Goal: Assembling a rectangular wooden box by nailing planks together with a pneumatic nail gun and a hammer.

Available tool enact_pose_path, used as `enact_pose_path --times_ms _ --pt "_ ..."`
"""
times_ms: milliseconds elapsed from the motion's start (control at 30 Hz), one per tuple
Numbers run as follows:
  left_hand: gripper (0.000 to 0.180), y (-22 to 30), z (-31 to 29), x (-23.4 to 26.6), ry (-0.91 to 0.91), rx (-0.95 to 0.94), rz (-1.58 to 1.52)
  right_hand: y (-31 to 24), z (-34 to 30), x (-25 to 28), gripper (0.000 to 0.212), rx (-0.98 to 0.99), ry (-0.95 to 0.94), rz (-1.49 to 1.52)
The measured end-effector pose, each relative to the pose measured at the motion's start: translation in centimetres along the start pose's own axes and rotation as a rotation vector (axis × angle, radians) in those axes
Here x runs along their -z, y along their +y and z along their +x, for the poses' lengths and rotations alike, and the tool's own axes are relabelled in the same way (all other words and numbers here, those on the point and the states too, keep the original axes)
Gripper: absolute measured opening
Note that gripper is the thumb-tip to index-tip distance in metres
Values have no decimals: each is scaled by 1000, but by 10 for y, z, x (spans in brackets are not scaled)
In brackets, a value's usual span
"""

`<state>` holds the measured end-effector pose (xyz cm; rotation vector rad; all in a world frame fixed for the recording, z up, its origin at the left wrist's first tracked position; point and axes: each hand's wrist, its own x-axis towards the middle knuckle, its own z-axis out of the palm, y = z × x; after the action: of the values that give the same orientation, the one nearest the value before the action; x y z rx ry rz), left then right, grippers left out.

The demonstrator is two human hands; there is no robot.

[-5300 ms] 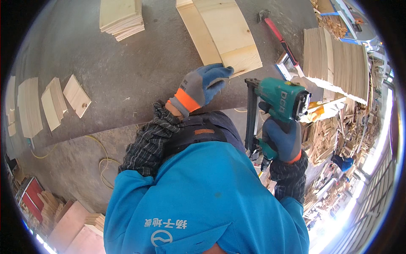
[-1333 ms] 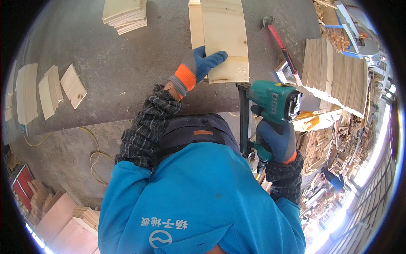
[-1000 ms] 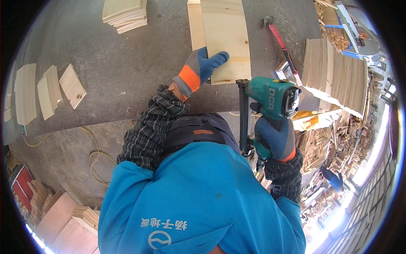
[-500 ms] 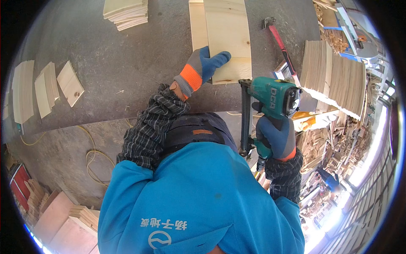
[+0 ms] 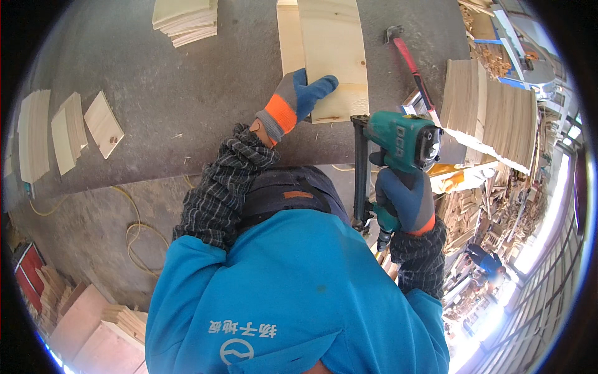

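Observation:
My left hand (image 5: 299, 100), in a blue and grey work glove with an orange cuff, is closed on the near left corner of a pale wooden panel (image 5: 333, 50). Its thumb lies across the panel's face; the other fingers are partly hidden at the edge. A narrower wooden board (image 5: 291, 38) shows along the panel's left side. Just right of the panel's near end, my right hand (image 5: 408, 198) grips a green and black nail gun (image 5: 393, 138) by its handle. The gun's nose is close to the panel's right edge, with a small gap between them.
A hammer (image 5: 408, 57) with a red and black handle lies right of the panel. Stacked thin boards (image 5: 489, 106) stand at the table's right edge. More board stacks (image 5: 185, 20) sit far left, with loose pieces (image 5: 104, 124) at left. A yellow hose (image 5: 132, 234) coils on the floor.
Both hands, the nail gun and the panel keep practically the same places. Far off at lower right, a person in the background has shifted slightly.

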<state>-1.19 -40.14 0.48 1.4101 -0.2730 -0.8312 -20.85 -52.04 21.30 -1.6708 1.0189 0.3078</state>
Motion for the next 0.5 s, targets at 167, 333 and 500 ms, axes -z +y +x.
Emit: enact_pose_path --times_ms 167,333,500 --pt "59 -4 4 3 -7 -56 -72 8 -1 12 45 45 27 -35" --pt "55 4 1 6 -5 -79 -116 50 30 51 23 168 243 -121" --pt "53 13 -4 -4 23 -27 -284 142 116 71 30 294 494 -574"
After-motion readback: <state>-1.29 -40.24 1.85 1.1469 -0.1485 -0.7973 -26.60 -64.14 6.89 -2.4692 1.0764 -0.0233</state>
